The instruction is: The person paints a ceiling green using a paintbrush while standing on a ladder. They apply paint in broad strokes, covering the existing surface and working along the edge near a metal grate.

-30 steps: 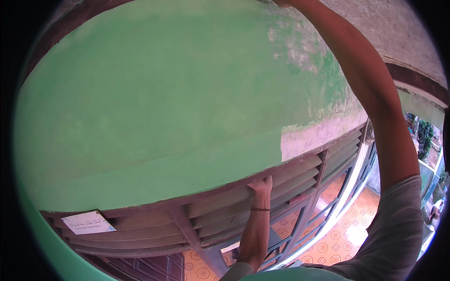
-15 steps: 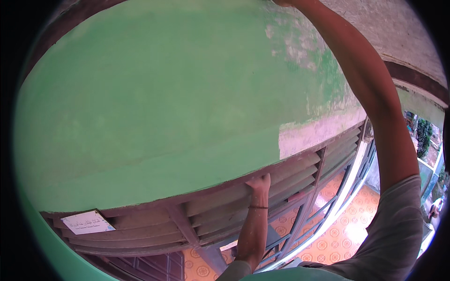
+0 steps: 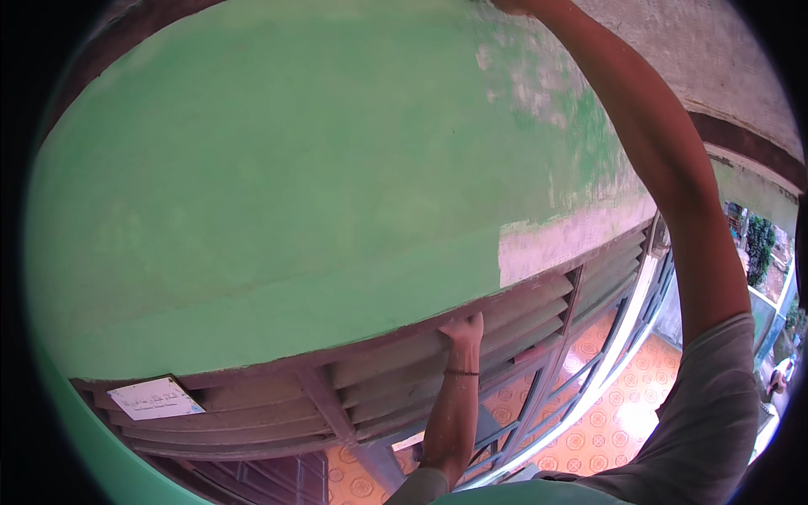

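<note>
My left hand is closed round the edge of the brown wooden louvre frame, low on the wall; a thin dark band circles its wrist. Above stretches a green painted wall, with patchy pale areas at its upper right and a bare pinkish strip along the lower right. My right arm reaches up to the top of the wall. Only part of my right hand shows at the picture's upper edge; its fingers and anything in them are out of sight.
A white sign hangs at the frame's lower left. Far below lies an orange patterned tile floor, seen past blue-grey window bars. A brown beam runs under the ceiling at right. Plants show outdoors.
</note>
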